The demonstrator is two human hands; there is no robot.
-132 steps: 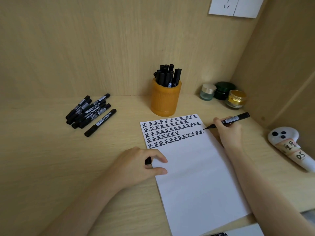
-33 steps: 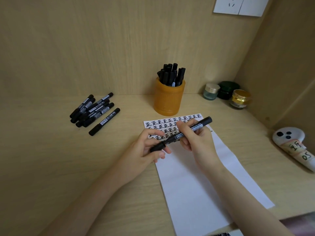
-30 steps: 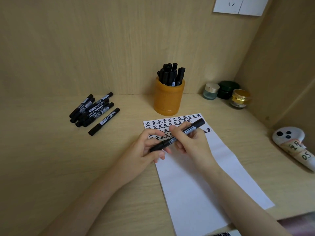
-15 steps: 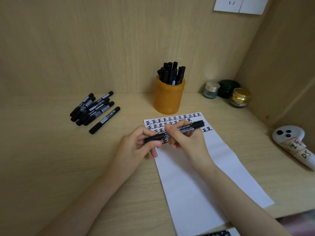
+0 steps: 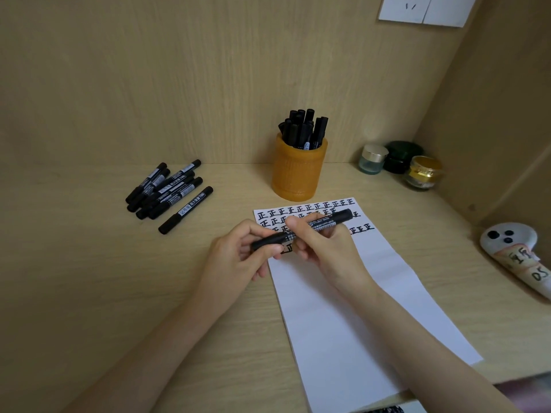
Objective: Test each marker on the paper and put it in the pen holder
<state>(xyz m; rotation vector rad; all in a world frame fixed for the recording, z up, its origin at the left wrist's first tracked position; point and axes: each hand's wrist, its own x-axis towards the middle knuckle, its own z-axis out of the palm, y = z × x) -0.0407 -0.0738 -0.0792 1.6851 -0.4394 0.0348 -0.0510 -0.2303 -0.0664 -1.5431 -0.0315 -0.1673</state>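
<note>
Both hands hold one black marker (image 5: 328, 223) level above the top of the white paper (image 5: 351, 308). My left hand (image 5: 235, 257) pinches its capped left end. My right hand (image 5: 325, 248) grips the barrel with the label. The paper's top carries rows of black written characters, partly hidden by my hands. An orange pen holder (image 5: 298, 171) with several black markers stands upright just behind the paper. A pile of several black markers (image 5: 170, 192) lies on the desk at the left.
Three small jars (image 5: 399, 162) stand in the back right corner. A white controller (image 5: 512, 251) with handwritten labels lies at the right edge. Wooden walls close the desk (image 5: 89, 278) at the back and right. A wall socket (image 5: 423, 8) sits top right.
My right hand stopped writing at the paper's right and brought the marker to my left hand. The cap went onto the tip, and both hands now hold the closed marker.
</note>
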